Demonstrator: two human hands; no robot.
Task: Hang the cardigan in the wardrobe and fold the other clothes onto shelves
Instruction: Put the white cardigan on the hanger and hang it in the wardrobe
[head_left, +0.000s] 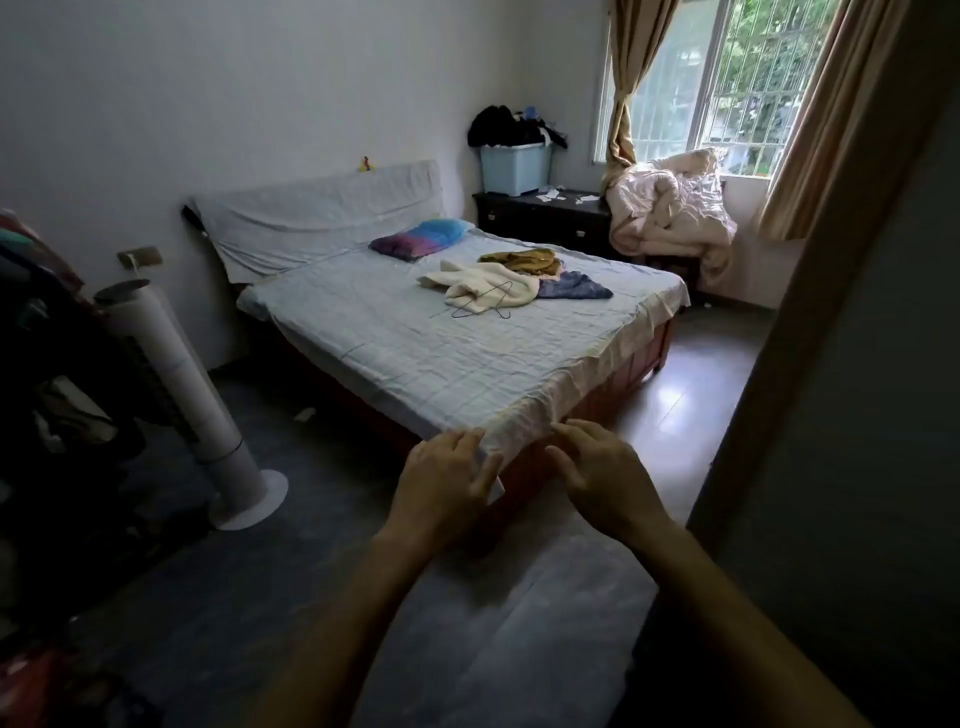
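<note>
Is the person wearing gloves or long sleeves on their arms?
No. Both forearms are bare to the picture's edge, no sleeves showing. The left hand and right hand have no gloves, and I see no watch, bracelet or rings.

One wide-angle camera rides on the person's head at standing height, just off the near corner of the red-brown wooden bed (623, 376) with its pale blue checked sheet (415, 353). It faces forward and down along the mattress toward the barred window (737, 88). The left hand (441, 473) and right hand (597, 467) sit close beneath the lens.
</note>
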